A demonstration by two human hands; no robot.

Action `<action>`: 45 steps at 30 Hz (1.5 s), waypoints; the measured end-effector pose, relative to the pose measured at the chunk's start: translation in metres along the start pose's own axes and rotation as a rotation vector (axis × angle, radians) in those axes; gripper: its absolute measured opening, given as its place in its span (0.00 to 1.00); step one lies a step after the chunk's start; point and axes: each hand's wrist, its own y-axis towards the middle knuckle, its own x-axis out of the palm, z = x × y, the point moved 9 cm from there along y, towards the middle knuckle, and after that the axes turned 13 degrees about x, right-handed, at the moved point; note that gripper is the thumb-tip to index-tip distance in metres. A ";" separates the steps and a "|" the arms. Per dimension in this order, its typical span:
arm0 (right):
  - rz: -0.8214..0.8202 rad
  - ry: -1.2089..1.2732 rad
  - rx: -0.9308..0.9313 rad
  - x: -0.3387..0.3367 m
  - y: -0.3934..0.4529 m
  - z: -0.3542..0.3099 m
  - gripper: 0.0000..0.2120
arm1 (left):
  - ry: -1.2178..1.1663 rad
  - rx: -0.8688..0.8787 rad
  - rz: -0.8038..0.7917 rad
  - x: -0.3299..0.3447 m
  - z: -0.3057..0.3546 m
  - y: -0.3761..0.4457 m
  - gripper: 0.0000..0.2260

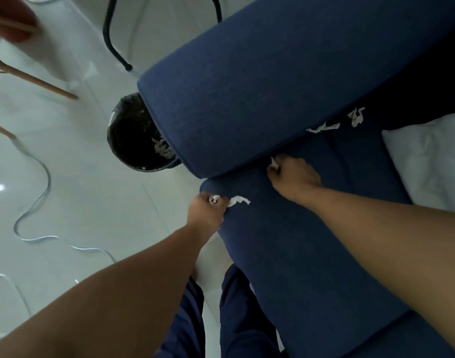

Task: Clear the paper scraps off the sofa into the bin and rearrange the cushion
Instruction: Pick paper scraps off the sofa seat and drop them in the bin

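The dark blue sofa (285, 254) fills the right half of the view, its armrest (247, 86) slanting across the top. My left hand (208, 210) sits at the seat's front corner, closed on a white paper scrap (215, 200); another scrap (238, 200) lies right beside it. My right hand (293, 174) rests where the seat meets the armrest, pinching a small white scrap (274, 163). Two more scraps (323, 127) (355, 116) lie further along that crease. A white cushion (428, 161) lies on the seat at the right. The black-lined bin (136, 140) stands on the floor beside the armrest, with scraps inside.
A glossy white tiled floor (92, 202) lies to the left, crossed by a white cable (37, 192). Wooden legs (35, 80) and a black metal leg (112, 42) stand at the upper left. My dark-trousered legs (221, 319) are at the seat's front.
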 end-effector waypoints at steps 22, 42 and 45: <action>-0.258 -0.056 -0.053 0.171 -0.112 -0.162 0.12 | -0.155 -0.048 0.122 -0.220 -0.085 0.058 0.09; -0.061 -0.050 -0.019 0.145 -0.062 -0.247 0.08 | 0.117 0.233 0.096 -0.282 -0.040 0.115 0.32; 0.002 -0.010 -0.052 0.125 -0.052 -0.283 0.07 | 0.305 0.293 0.066 -0.286 -0.043 0.111 0.30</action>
